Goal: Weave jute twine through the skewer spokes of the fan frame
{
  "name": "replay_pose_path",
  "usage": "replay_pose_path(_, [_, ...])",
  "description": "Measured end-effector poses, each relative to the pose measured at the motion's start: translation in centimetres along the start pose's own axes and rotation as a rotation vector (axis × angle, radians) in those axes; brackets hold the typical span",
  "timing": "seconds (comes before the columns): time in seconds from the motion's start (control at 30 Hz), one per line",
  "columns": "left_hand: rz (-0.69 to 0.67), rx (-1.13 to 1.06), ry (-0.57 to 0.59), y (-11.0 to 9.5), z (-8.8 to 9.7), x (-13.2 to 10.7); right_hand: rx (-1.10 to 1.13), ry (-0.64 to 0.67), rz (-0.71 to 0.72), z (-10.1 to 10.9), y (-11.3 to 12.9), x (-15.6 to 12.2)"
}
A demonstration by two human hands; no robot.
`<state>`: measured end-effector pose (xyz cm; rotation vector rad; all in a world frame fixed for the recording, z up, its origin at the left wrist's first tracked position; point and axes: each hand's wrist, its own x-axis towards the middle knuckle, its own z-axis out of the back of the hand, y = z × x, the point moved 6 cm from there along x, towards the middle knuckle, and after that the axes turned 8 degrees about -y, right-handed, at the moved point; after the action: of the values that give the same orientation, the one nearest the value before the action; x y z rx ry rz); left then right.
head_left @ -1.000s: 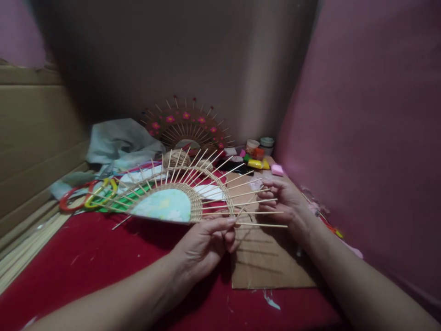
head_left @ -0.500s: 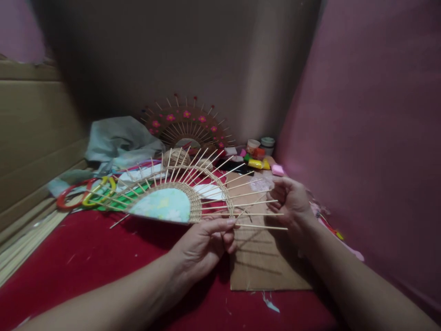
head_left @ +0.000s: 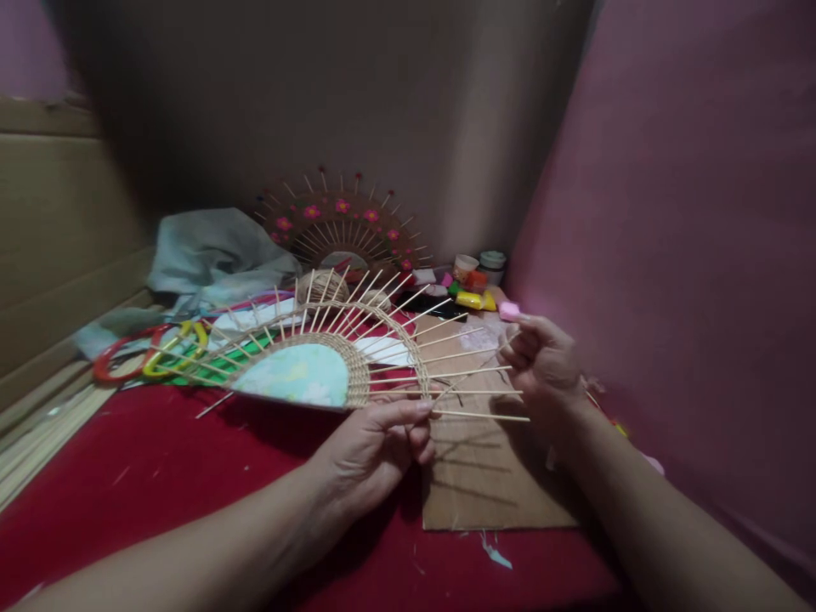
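A half-round woven fan (head_left: 358, 374) with thin wooden sticks radiating outward is held up over the table. Its flat centre is pale blue-green, edged with woven twine, and a second woven band runs further out along the sticks. My left hand (head_left: 382, 446) is closed on the lower right end of that outer band, thumb on top. Beyond the stick tips, my right hand (head_left: 541, 357) is closed in a pinch. A thin strand of twine (head_left: 472, 374) runs between the two hands, its far end hidden in my right fingers.
Behind stand a flower-painted fan (head_left: 341, 221), a twine ball (head_left: 324, 287) and a grey cloth (head_left: 213, 251). Red and yellow scissor handles (head_left: 175, 350) lie left. Clay packs (head_left: 470, 300) and small pots (head_left: 492, 265) sit back right. Below my hands is a cardboard sheet (head_left: 484, 501).
My right hand has moved slightly up and right, drawing the strand straighter. My left hand keeps its hold on the fan. The whole view has shifted a little.
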<state>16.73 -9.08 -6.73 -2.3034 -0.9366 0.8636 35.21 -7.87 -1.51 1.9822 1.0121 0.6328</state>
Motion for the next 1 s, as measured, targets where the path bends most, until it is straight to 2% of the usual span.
replay_pose_path(0.07, [0.007, -0.008, 0.004, 0.0, -0.1, -0.2, 0.000, 0.015, -0.084, 0.1, -0.8, 0.6])
replay_pose_path(0.2, [0.010, -0.034, 0.032, -0.2, -0.4, -0.5, -0.078, 0.013, -0.378, 0.4, -3.6, 0.7])
replay_pose_path(0.27, [-0.001, -0.032, 0.052, -0.4, -0.6, -0.6, -0.110, 0.042, -0.454, 0.3, -4.9, 0.3])
replay_pose_path(0.33, [-0.018, -0.017, 0.062, -0.7, -0.7, -0.7, -0.188, 0.082, -0.431, 0.1, -5.7, -0.3])
replay_pose_path(0.43, [-0.040, 0.014, 0.064, -1.0, -0.7, -0.8, -0.370, 0.156, -0.311, -0.6, -6.0, -1.3])
replay_pose_path(0.5, [-0.044, 0.023, 0.064, -1.0, -0.7, -0.9, -0.425, 0.195, -0.217, -1.3, -5.1, -1.9])
replay_pose_path(0.63, [-0.022, 0.009, 0.059, -0.8, -0.7, -1.0, -0.473, 0.297, -0.014, -3.0, -1.7, -2.5])
replay_pose_path(0.7, [-0.019, -0.008, 0.058, -0.8, -0.7, -1.0, -0.439, 0.374, -0.008, -3.6, -1.1, -2.8])
replay_pose_path(0.77, [-0.020, -0.020, 0.068, -0.9, -0.8, -1.0, -0.343, 0.418, -0.107, -3.7, -1.7, -3.0])
replay_pose_path(0.9, [-0.009, -0.024, 0.070, -0.9, -0.9, -1.0, -0.218, 0.347, -0.364, -2.5, -4.1, -2.7])
replay_pose_path(1.0, [0.005, -0.031, 0.085, -0.7, -1.0, -1.0, -0.197, 0.367, -0.529, -2.0, -4.8, -2.5])
